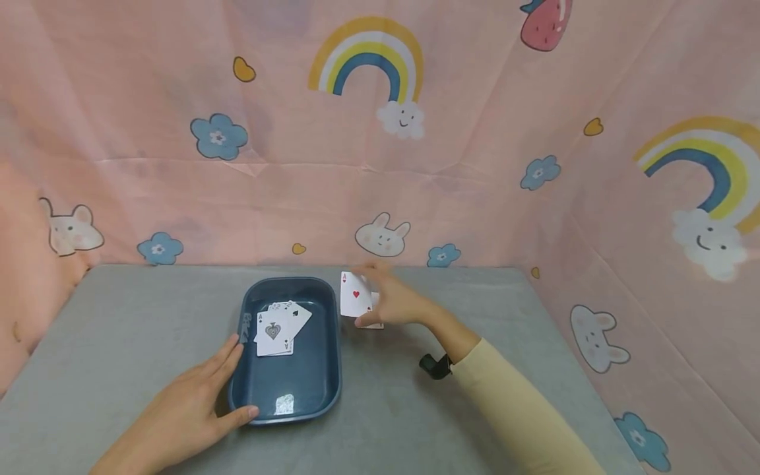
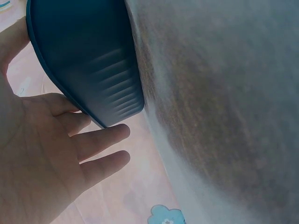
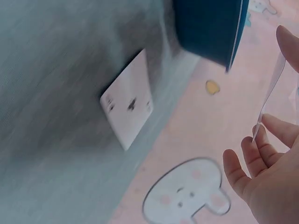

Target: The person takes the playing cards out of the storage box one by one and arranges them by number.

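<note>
My right hand pinches an ace of hearts between thumb and fingertips, raised above the table just right of a dark blue plastic tub. On the table beneath lies an ace of clubs, partly hidden by the hand and held card in the head view. Inside the tub is a small overlapping pile of playing cards, an ace of spades on top. My left hand rests on the tub's left rim with fingers extended; in the left wrist view its thumb and fingers touch the rim.
Grey cloth covers the table. Pink printed fabric hangs along the back and sides. A black device is at the right wrist.
</note>
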Demonstrator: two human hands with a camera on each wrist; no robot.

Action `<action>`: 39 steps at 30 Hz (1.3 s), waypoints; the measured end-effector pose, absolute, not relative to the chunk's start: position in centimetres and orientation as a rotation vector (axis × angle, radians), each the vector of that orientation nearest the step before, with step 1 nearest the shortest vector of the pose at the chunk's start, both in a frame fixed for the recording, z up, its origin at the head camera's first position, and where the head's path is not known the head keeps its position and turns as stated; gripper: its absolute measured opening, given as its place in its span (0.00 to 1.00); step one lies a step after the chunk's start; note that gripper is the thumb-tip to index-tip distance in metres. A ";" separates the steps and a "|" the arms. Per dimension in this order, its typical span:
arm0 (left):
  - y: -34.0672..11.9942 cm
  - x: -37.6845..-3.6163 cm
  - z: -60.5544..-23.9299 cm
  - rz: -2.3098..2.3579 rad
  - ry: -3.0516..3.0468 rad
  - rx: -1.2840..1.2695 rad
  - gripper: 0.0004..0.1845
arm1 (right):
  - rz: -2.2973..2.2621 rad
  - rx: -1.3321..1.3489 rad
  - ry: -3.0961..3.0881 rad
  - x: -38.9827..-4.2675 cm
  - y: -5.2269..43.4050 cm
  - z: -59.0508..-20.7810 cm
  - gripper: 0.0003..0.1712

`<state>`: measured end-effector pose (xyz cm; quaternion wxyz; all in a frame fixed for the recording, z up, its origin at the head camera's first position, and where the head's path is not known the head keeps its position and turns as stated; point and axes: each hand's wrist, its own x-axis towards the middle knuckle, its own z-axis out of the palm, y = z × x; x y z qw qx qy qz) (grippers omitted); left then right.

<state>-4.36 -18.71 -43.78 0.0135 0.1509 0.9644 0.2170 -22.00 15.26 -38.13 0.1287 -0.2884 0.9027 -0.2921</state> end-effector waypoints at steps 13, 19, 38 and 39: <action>-18.6 -4.4 -43.5 0.672 2.997 0.464 0.60 | -0.754 -0.787 2.702 -23.7 20.8 -40.0 0.55; -18.7 -4.3 -43.6 0.684 3.021 0.494 0.59 | -0.670 -0.734 2.723 -24.2 22.5 -41.2 0.55; -18.7 -4.2 -43.7 0.682 3.046 0.518 0.58 | -0.621 -0.641 2.693 -24.9 23.9 -43.8 0.52; -18.7 -4.2 -43.7 0.681 3.045 0.513 0.58 | -0.617 -0.637 2.693 -25.0 24.0 -44.0 0.52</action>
